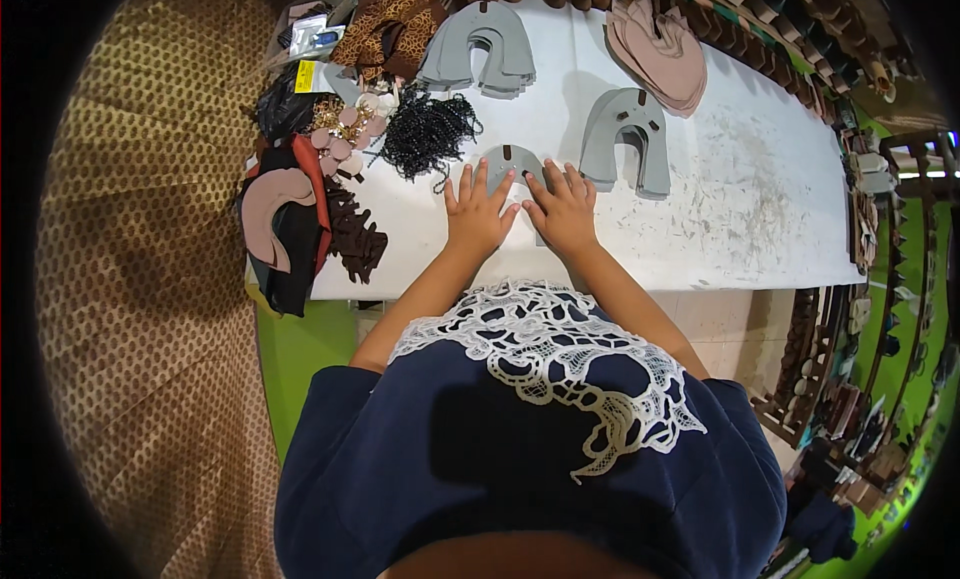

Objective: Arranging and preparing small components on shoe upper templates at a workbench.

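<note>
A grey U-shaped piece (515, 163) lies on the white tabletop in front of me, with a small dark brown tab (507, 152) on its curve. My left hand (478, 214) rests on its left side with the fingers spread. On its right side lies my right hand (565, 211), fingers also apart, close to another small dark tab (528, 175). Both palms cover most of the piece's two arms. Just right of my right hand sits a stack of similar grey U-shaped pieces (600, 139), with several dark tabs on the top one.
The white table (740, 209) has grey smudges at right. Farther back lie more grey pieces (450, 49) and pink curved pieces (655, 59). Left are black beaded strands (425, 134), brown strips (355, 239), pink-and-gold trinkets (345, 129) and a pink curved piece (262, 219). Racks (805, 359) stand right.
</note>
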A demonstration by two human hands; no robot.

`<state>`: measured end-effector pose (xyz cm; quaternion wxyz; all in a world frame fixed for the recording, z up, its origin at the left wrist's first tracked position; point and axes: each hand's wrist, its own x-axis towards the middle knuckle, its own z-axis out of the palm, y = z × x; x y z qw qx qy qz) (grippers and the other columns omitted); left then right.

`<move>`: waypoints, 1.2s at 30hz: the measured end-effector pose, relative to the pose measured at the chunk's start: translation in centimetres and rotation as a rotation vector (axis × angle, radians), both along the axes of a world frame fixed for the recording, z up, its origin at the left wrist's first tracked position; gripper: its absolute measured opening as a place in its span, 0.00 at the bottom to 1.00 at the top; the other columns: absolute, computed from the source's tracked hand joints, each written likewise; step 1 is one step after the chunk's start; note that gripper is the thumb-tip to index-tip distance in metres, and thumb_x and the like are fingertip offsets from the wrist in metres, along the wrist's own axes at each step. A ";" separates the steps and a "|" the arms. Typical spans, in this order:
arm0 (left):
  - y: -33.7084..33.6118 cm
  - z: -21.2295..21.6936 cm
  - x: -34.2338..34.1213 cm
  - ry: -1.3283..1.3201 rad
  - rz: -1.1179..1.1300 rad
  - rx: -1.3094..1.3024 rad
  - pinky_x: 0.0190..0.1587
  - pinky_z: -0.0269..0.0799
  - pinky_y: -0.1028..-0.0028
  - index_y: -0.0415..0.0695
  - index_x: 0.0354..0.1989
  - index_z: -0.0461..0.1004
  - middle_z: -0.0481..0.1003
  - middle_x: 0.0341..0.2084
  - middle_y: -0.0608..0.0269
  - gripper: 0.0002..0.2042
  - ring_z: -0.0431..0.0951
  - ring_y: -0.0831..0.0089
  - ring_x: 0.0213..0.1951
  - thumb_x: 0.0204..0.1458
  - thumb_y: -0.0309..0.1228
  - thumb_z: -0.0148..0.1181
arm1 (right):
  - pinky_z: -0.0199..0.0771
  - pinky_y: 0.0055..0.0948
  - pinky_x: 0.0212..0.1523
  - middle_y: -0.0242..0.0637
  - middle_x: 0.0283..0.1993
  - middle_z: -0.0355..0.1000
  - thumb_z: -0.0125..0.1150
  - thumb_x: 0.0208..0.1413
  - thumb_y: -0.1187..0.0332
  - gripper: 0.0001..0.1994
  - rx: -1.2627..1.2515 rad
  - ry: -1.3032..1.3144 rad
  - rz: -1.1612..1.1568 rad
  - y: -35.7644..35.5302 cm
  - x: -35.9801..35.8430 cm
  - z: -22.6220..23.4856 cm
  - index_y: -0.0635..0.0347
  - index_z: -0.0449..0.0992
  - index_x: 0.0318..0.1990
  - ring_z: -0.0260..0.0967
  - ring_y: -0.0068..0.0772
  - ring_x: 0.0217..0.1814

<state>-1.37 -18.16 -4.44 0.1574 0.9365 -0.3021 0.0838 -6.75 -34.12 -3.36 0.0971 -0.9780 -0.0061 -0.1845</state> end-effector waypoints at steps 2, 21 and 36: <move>0.1 0.0 -0.1 -0.013 0.024 0.008 0.60 0.39 0.45 0.63 0.59 0.63 0.56 0.61 0.51 0.25 0.53 0.53 0.62 0.50 0.48 0.52 | 0.48 0.52 0.57 0.37 0.60 0.60 0.55 0.50 0.54 0.19 0.006 -0.006 0.004 0.1 -0.1 0.0 0.44 0.73 0.50 0.52 0.45 0.62; 8.2 3.3 -1.4 0.115 0.106 0.026 0.59 0.34 0.39 0.50 0.46 0.73 0.68 0.52 0.66 0.15 0.54 0.60 0.62 0.50 0.39 0.54 | 0.49 0.47 0.56 0.35 0.49 0.67 0.57 0.48 0.66 0.08 0.219 0.053 0.290 6.6 1.6 2.9 0.50 0.76 0.36 0.60 0.39 0.56; 20.7 4.4 -0.3 0.009 0.626 -0.062 0.59 0.36 0.40 0.54 0.31 0.76 0.66 0.54 0.67 0.06 0.54 0.56 0.62 0.44 0.31 0.56 | 0.52 0.48 0.55 0.33 0.50 0.67 0.60 0.43 0.67 0.16 0.261 0.143 0.681 18.2 7.7 1.0 0.42 0.77 0.43 0.60 0.34 0.56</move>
